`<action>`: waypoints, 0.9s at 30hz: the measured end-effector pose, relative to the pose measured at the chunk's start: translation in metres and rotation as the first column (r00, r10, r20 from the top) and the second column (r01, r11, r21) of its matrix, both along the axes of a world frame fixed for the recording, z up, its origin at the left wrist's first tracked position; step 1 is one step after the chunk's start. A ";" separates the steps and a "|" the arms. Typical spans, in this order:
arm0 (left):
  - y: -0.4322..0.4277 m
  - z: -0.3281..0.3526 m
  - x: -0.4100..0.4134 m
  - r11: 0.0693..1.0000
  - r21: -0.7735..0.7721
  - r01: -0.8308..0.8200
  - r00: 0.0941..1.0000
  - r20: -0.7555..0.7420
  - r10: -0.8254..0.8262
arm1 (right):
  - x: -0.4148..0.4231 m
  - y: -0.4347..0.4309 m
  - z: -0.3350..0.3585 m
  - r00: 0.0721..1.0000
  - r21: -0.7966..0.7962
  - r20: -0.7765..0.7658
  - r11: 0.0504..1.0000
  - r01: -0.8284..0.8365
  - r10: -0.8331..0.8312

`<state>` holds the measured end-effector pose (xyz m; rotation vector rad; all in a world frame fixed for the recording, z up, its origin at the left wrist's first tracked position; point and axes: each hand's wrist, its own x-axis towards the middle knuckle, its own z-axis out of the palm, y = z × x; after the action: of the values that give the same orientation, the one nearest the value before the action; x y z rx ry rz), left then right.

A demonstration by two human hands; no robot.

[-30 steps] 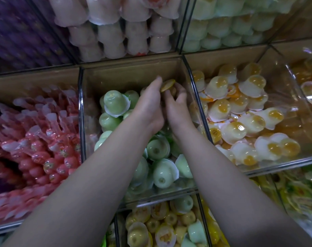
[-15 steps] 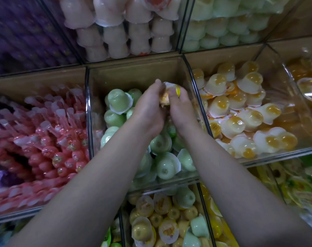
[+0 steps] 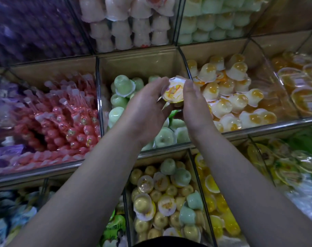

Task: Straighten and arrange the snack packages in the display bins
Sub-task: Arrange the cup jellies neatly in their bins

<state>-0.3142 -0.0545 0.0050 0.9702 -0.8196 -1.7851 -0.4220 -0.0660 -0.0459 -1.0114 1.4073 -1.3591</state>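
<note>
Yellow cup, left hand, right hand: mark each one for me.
yellow cup (image 3: 173, 91), head view, on its foil lid.
left hand (image 3: 146, 109), head view, on the back of the hand.
right hand (image 3: 194, 104), head view, on the back of the hand.

A printed cup (image 3: 173, 90), white at the rim with a lid patterned in yellow and orange, was seen at the centre. Pale green cups (image 3: 124, 85) were noted just at nine o'clock of it, and white cups (image 3: 237, 97) topped with orange-yellow domes at three o'clock. Farther out at nine o'clock, pink-red packets (image 3: 62, 122) dotted with small yellow marks were seen, and purple packets (image 3: 27, 29) at ten o'clock. Whitish-pink cups (image 3: 121, 20) were noted at twelve o'clock, light green cups (image 3: 214, 20) at one o'clock. At six o'clock, yellow cups (image 3: 160, 220) were mixed with a few teal cups (image 3: 187, 216).
</note>
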 end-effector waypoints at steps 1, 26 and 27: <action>0.008 0.001 0.001 1.000 -0.010 0.011 1.000 -0.001 -0.011 | -0.001 0.008 0.002 1.000 -0.006 0.006 1.000 -0.010 0.010; 0.111 -0.056 0.016 0.988 0.149 0.032 0.992 0.116 -0.050 | -0.021 0.123 -0.054 0.977 0.197 0.050 0.957 -0.212 0.206; 0.113 -0.059 0.017 0.987 0.157 0.030 0.993 0.109 -0.047 | -0.020 0.128 -0.056 0.974 0.194 0.066 0.955 -0.226 0.217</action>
<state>-0.2976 0.0589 -0.0537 1.1721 -0.7824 -1.8625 -0.4424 0.0615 -0.1015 -0.9678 1.3253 -1.0469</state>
